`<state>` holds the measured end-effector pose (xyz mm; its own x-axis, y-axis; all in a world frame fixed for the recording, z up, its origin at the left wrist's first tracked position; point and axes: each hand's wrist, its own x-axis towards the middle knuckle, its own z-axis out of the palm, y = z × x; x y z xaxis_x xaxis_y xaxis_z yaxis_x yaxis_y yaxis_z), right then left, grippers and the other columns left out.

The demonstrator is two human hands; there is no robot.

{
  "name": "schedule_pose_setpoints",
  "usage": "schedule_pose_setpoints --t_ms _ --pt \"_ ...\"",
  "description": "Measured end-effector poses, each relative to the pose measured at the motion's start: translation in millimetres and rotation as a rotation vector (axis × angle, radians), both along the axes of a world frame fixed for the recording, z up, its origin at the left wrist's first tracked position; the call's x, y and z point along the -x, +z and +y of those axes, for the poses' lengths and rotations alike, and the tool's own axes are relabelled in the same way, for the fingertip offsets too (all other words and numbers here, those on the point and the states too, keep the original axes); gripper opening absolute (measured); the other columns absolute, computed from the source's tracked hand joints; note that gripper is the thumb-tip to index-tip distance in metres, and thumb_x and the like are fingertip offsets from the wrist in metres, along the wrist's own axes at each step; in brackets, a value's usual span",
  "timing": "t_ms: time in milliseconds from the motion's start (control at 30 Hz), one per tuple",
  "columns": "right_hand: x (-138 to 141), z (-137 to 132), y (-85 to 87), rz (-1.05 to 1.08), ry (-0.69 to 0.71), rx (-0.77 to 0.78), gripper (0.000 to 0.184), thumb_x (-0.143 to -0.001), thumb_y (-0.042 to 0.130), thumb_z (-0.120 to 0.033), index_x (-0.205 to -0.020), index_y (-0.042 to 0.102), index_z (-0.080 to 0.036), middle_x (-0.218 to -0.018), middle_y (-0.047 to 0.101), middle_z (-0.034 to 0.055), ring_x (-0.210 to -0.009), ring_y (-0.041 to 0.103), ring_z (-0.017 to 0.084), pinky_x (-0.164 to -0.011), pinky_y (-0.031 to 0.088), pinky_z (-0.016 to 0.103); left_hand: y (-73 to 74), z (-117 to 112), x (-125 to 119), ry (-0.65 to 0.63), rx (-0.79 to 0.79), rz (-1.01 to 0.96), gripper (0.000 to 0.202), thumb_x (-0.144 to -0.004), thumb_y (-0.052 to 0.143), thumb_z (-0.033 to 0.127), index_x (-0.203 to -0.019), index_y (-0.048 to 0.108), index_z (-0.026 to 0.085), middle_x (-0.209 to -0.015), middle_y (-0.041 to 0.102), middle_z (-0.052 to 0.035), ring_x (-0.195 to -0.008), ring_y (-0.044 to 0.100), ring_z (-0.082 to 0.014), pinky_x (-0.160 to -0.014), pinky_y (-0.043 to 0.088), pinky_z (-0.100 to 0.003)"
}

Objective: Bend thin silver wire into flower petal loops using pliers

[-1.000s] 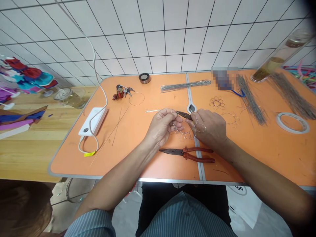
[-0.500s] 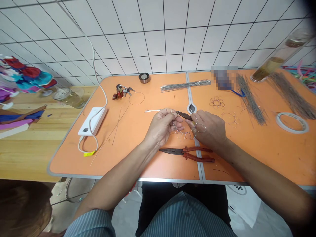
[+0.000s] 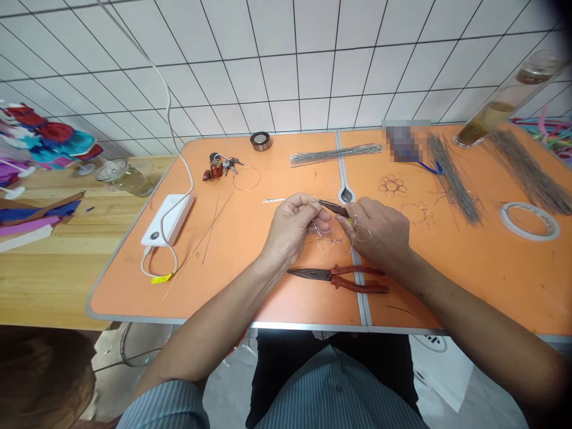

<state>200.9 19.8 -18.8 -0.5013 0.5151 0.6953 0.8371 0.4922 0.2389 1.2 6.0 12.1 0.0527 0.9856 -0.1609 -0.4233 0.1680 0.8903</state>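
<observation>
My left hand (image 3: pixel 298 225) is closed, pinching a thin wire bent into a chain of small loops (image 3: pixel 330 241). My right hand (image 3: pixel 376 229) is wrapped round a pair of dark-jawed pliers (image 3: pixel 333 207); its palm hides most of the handles. The jaws reach the wire at my left fingertips. Some loops hang below and between both hands. Nearer me on the table lies a second pair of pliers with red handles (image 3: pixel 357 280), its jaws pointing left. Past my right hand rest a flower-shaped wire piece (image 3: pixel 393 186) and a fainter looped ring (image 3: pixel 417 214).
Wire bundles (image 3: pixel 335 155) (image 3: pixel 458 185) lie at the back and right. Also on the orange table (image 3: pixel 250 268) are a tape roll (image 3: pixel 260 141), keys (image 3: pixel 223 165), a white power bank (image 3: pixel 167 220), a white ring (image 3: pixel 528 221) and a tall glass (image 3: pixel 487 122). A person's head (image 3: pixel 44 375) shows lower left.
Both hands stay almost in place. The pliers' jaws and the wire loops have shifted very slightly; my grip on each is unchanged.
</observation>
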Motion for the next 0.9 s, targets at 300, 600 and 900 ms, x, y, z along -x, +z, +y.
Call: schedule_pose_setpoints --t_ms 300,600,900 --pt "-2 5 -3.5 0.052 0.026 0.119 0.040 -0.117 0.053 -0.049 -0.099 0.074 -0.019 -0.085 0.071 0.0062 -0.078 0.057 0.022 -0.068 0.033 0.036 4.2 4 5 -0.079 0.067 -0.058 0.018 -0.087 0.082 0.024 -0.083 0.066 0.016 -0.072 0.073 -0.0006 -0.055 0.065 -0.0095 -0.061 0.058 -0.023" --pt "-13 10 -3.7 0.097 0.158 0.176 0.040 -0.118 0.048 -0.045 -0.104 0.074 -0.018 -0.091 0.074 0.0065 -0.078 0.061 0.020 -0.070 0.039 0.034 4.9 6 12 -0.235 0.093 -0.141 0.017 -0.090 0.081 0.019 -0.080 0.068 0.013 -0.070 0.072 -0.0021 -0.050 0.060 -0.0084 -0.055 0.059 -0.024" --pt "-15 12 -2.0 0.147 0.194 0.161 0.024 -0.114 0.058 -0.039 -0.108 0.073 -0.021 -0.100 0.078 0.0082 -0.088 0.066 0.022 -0.077 0.045 0.034 4.1 9 19 -0.440 0.180 -0.304 0.021 -0.086 0.083 0.016 -0.075 0.065 0.013 -0.067 0.064 -0.0019 -0.049 0.058 -0.0083 -0.047 0.052 -0.019"
